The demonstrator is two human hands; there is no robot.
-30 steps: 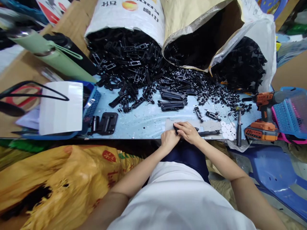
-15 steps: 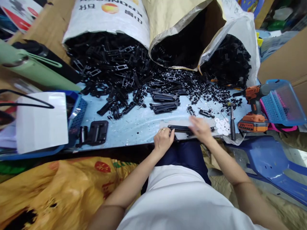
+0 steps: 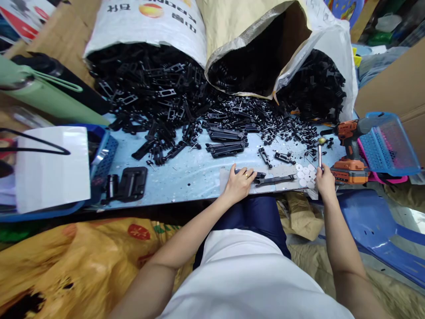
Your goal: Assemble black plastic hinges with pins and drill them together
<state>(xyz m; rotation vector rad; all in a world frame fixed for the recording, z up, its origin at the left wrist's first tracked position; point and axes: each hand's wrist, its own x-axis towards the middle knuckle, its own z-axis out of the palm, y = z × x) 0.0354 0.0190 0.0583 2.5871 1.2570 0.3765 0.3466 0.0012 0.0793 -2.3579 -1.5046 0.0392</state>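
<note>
My left hand rests on a long black plastic part that lies on a grey card at the near edge of the light blue table; its fingers press down on the part's left end. My right hand is wrapped round the handle of a small hammer, which lies on the table at the right. White round discs lie between the two hands.
Heaps of black plastic parts spill from open sacks at the back. An orange cordless drill and a blue basket stand at the right. A blue tray with a white sheet stands left, beside a black hinge piece.
My right hand has left the black part and moved right to grasp the hammer's handle. My left hand stays on the part, which now lies stretched out on the card.
</note>
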